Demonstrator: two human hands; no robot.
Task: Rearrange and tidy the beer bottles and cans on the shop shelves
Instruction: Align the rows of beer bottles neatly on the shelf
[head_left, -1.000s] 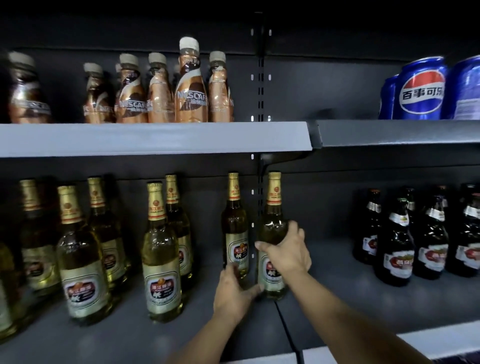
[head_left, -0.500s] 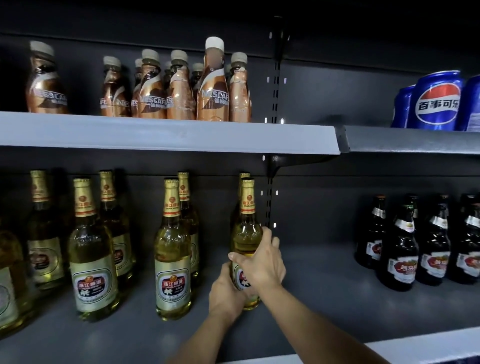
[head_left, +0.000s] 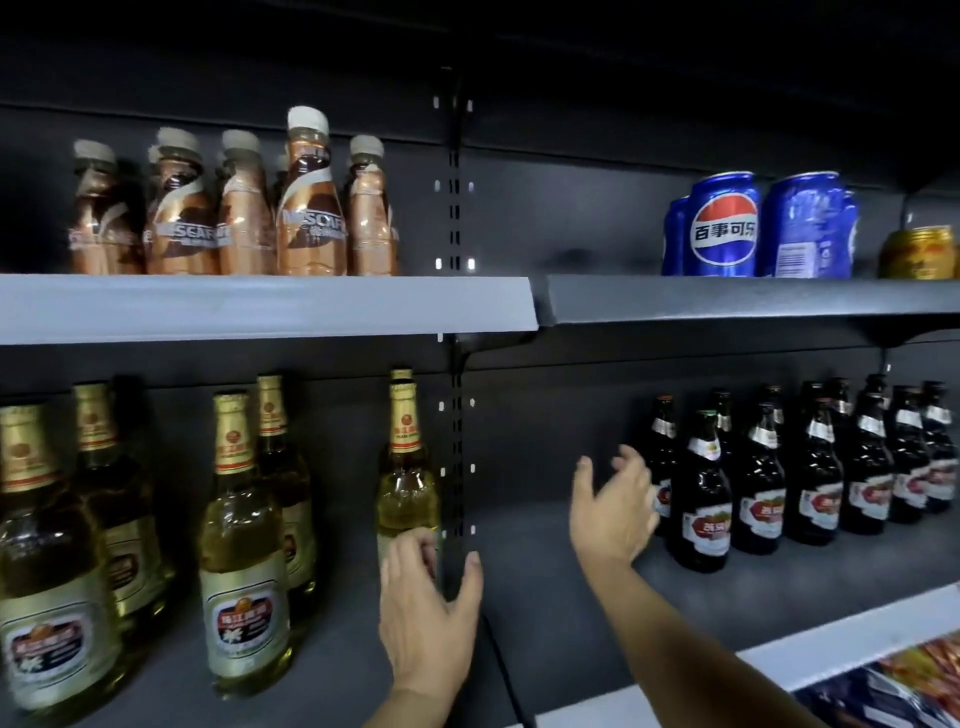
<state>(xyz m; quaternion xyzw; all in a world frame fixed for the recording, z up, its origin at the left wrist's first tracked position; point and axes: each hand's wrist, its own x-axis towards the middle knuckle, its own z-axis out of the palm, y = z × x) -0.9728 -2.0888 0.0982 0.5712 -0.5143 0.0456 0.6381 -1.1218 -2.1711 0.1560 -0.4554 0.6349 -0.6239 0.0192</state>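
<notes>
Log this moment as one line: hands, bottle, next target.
left hand: open beside pale beer bottle | right hand: open, at dark bottles | pale bottle: upright, lower shelf

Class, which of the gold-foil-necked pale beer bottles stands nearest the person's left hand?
The rightmost gold-foil-necked pale beer bottle, beside the black shelf upright; the left hand reaches its base.

We see pale golden beer bottles (head_left: 244, 561) with gold foil necks at left. Dark bottles (head_left: 701, 499) carry red-and-white labels; far cans (head_left: 724, 226) are blue.
</notes>
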